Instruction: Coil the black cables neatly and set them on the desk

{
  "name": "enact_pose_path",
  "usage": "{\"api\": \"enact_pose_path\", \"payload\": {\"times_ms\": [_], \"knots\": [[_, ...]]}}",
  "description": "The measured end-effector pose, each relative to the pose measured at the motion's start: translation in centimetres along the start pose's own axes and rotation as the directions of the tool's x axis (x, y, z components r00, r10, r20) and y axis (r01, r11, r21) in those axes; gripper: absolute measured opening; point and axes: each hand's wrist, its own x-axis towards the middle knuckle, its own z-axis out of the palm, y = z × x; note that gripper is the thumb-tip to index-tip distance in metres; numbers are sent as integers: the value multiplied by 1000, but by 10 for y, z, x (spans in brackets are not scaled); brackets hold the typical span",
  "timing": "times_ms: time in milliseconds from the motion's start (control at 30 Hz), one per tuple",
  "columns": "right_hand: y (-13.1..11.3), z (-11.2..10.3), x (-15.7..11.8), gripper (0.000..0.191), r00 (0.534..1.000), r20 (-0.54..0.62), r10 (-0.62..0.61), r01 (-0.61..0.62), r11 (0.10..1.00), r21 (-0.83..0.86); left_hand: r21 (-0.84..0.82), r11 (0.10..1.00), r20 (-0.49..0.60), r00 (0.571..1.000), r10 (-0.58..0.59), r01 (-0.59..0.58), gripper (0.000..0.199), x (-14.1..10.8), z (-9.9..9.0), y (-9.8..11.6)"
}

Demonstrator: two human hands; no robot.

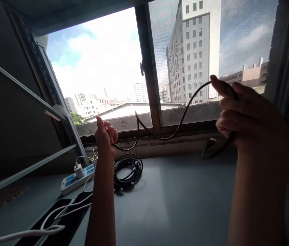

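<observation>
A thin black cable (169, 138) hangs in a slack, kinked curve between my two hands, above the desk. My left hand (106, 135) is closed around one stretch of it, thumb pointing up. Higher and to the right, my right hand (247, 112) grips the other stretch between thumb and fingers. Below that hand dangles a cable end with a light metal connector (212, 140). Under and just right of my left wrist, several coils of black cable (140, 167) lie on the desk, with connector ends showing.
A white power strip (66, 186) with blue sockets and a plugged-in white charger (78, 170) sits left of my forearm. White cables (57, 208) run over dark flat devices (57, 205) nearby. A metal shelf frame (75, 131) stands left; a window (144, 68) is behind the grey desk (175, 198).
</observation>
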Motion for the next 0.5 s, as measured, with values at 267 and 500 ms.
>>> {"api": "enact_pose_path", "payload": {"times_ms": [267,500], "knots": [[-8,4,-6,27,952,300,64,-196,879,435,19,996,-16,996,86,-86,60,-16,19,1],[-4,35,-13,21,947,306,94,-175,953,249,11,998,123,991,60,-62,64,-30,31,1]]}}
